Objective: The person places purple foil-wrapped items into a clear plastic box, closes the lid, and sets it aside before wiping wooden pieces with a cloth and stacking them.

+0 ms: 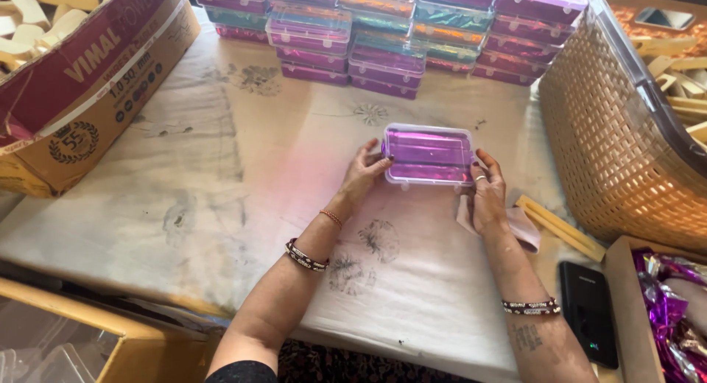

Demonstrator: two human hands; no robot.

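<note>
A clear rectangular plastic box with rounded corners and a closed lid (428,155) lies flat on the stained white cloth-covered table (221,177), a little right of centre. Through its lid shows shiny purple foil that fills the inside and catches pale streaks of light; the rim is transparent, with a small tab at the near edge. The left hand (362,174) grips the box's left short end, thumb on the lid's edge and the curled fingers against the side. The right hand (486,195) meets the near right corner, its fingers loosely bent, thumb up along the box's right end, a ring on one finger; both hands have hold of the same box. Both wrists wear beaded bracelets.

Behind the box, at the far edge of the table, stands a stacked row of matching clear boxes with purple, green and orange foil (383,29). A woven tan basket with pale wooden sticks (626,140) stands to the right, and two flat yellow sticks (560,227) lie near the right hand. A black phone (588,309) lies beside the right forearm, and a brown cardboard carton of pale wooden pieces (81,81) sits at far left
</note>
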